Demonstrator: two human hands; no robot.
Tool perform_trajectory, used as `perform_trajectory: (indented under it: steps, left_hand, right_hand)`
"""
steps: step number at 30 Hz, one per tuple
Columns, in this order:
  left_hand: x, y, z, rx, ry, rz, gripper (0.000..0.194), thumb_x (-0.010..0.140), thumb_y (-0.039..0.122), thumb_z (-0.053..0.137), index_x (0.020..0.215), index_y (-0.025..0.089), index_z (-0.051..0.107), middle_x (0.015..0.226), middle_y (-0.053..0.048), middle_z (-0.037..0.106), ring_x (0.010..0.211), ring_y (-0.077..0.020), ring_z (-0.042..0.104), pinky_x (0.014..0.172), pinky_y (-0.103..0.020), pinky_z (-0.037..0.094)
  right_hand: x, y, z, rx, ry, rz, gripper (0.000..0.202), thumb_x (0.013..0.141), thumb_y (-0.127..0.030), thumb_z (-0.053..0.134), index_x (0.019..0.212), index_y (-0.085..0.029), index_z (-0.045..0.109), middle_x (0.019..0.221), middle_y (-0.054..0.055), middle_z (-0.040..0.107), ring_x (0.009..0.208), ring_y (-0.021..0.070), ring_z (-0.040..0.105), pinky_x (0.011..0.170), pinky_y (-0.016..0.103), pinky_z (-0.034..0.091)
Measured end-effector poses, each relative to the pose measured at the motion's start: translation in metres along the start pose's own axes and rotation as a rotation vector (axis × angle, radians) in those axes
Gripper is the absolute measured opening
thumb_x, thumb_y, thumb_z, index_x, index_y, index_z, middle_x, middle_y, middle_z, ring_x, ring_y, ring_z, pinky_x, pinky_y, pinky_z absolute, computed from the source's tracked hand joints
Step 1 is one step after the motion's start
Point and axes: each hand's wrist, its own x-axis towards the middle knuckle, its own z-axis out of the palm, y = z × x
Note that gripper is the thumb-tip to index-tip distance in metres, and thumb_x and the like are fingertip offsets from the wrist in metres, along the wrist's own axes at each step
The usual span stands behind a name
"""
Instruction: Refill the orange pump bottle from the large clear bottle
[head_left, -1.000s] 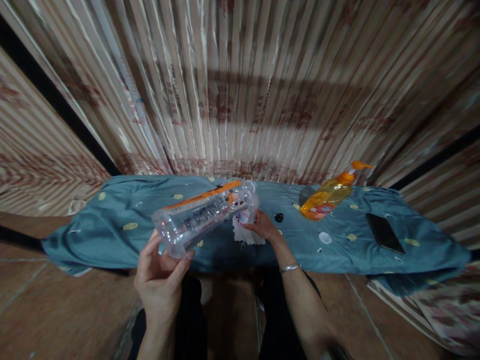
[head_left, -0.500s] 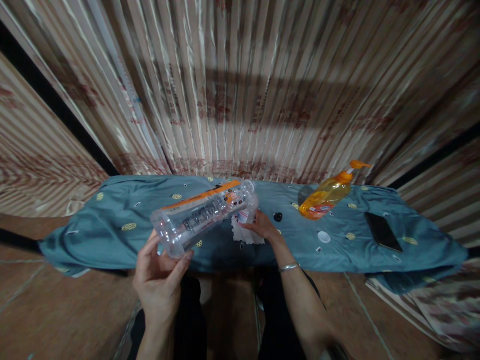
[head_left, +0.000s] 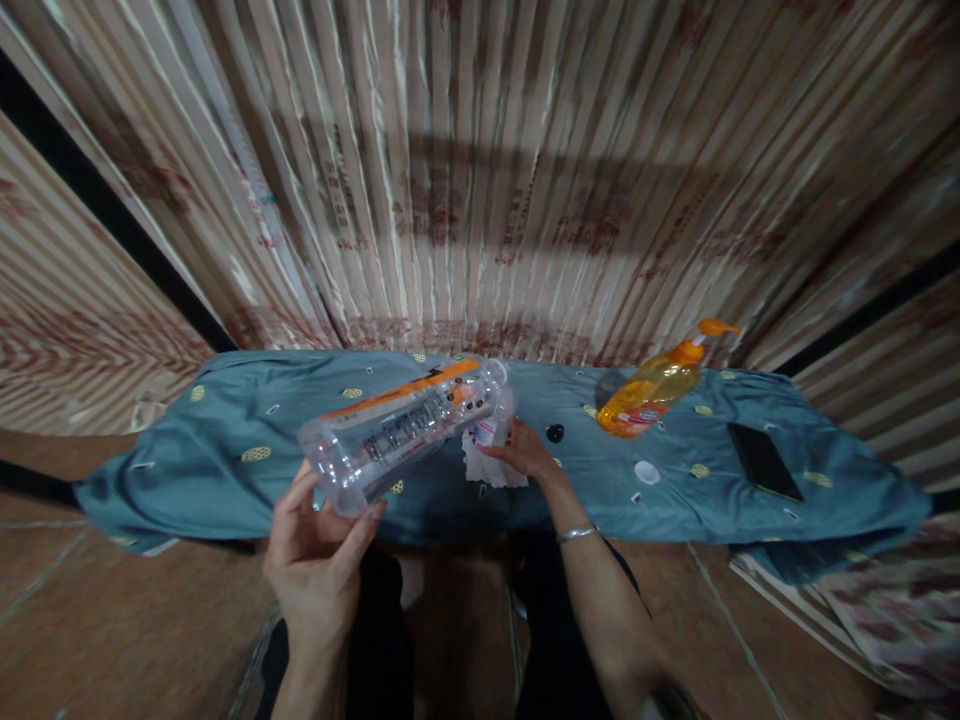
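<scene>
My left hand (head_left: 322, 540) grips the base of a large clear plastic bottle (head_left: 405, 435) with an orange label. The bottle is tilted, its neck pointing up and right. At its mouth, my right hand (head_left: 521, 450) has its fingers round a smaller clear bottle (head_left: 487, 430), partly hidden behind the large one. A white paper (head_left: 484, 468) lies under the small bottle on the blue-green cloth (head_left: 442, 500). To the right of my right hand sits a small black cap (head_left: 555, 433).
A pump bottle of orange liquid (head_left: 641, 400) stands on the right part of the cloth. Nearby lie a white round lid (head_left: 646, 472) and a black phone (head_left: 763, 460). A striped curtain (head_left: 480, 200) hangs behind the table.
</scene>
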Motion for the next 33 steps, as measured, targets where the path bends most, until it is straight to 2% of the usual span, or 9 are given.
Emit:
perform_trajectory:
  steps: [7,15,20,25,33]
  left_hand:
    - [0.0000,-0.0013,0.0004,-0.048,-0.014,0.025,0.051,0.060,0.013,0.096,0.107,0.021,0.078,0.116,-0.007,0.080,0.109,-0.0241,0.077,0.096,-0.036,0.064]
    - [0.0009,-0.0028,-0.0014,-0.037,-0.011,0.016,0.053,0.059,0.013,0.096,0.109,0.022,0.079,0.117,-0.006,0.080,0.114,-0.0244,0.077,0.096,-0.033,0.063]
    - [0.0013,-0.0028,-0.0006,-0.027,0.002,0.027,0.055,0.058,0.013,0.097,0.109,0.022,0.078,0.115,-0.005,0.081,0.114,-0.0232,0.077,0.096,-0.030,0.063]
    - [0.0012,-0.0020,0.0002,-0.031,0.003,0.023,0.056,0.059,0.014,0.097,0.110,0.022,0.076,0.116,-0.005,0.080,0.116,-0.0250,0.076,0.097,-0.033,0.063]
    - [0.0001,-0.0020,0.0005,0.031,0.013,0.012,0.058,0.059,0.025,0.098,0.111,0.022,0.073,0.117,-0.007,0.078,0.115,-0.0297,0.076,0.099,-0.043,0.063]
  right_hand:
    - [0.0015,0.0013,0.0000,-0.016,-0.016,0.004,0.046,0.083,-0.032,0.086,0.121,-0.017,0.066,0.116,0.010,0.076,0.107,0.0279,0.073,0.096,0.037,0.057]
    - [0.0011,-0.0007,-0.0005,-0.039,-0.001,0.023,0.045,0.082,-0.033,0.088,0.119,-0.017,0.067,0.109,0.010,0.077,0.101,0.0286,0.074,0.091,0.037,0.058]
    - [0.0016,0.0013,0.0009,-0.038,0.016,0.020,0.050,0.082,-0.035,0.089,0.123,-0.018,0.066,0.112,0.010,0.078,0.104,0.0281,0.074,0.092,0.036,0.058]
    - [0.0016,0.0013,0.0017,-0.035,0.012,0.007,0.050,0.083,-0.035,0.088,0.124,-0.016,0.067,0.116,0.013,0.077,0.108,0.0303,0.075,0.095,0.038,0.058]
    - [0.0007,-0.0036,-0.0014,-0.057,-0.009,0.054,0.051,0.084,-0.038,0.087,0.124,-0.017,0.064,0.114,0.012,0.077,0.106,0.0296,0.074,0.094,0.037,0.058]
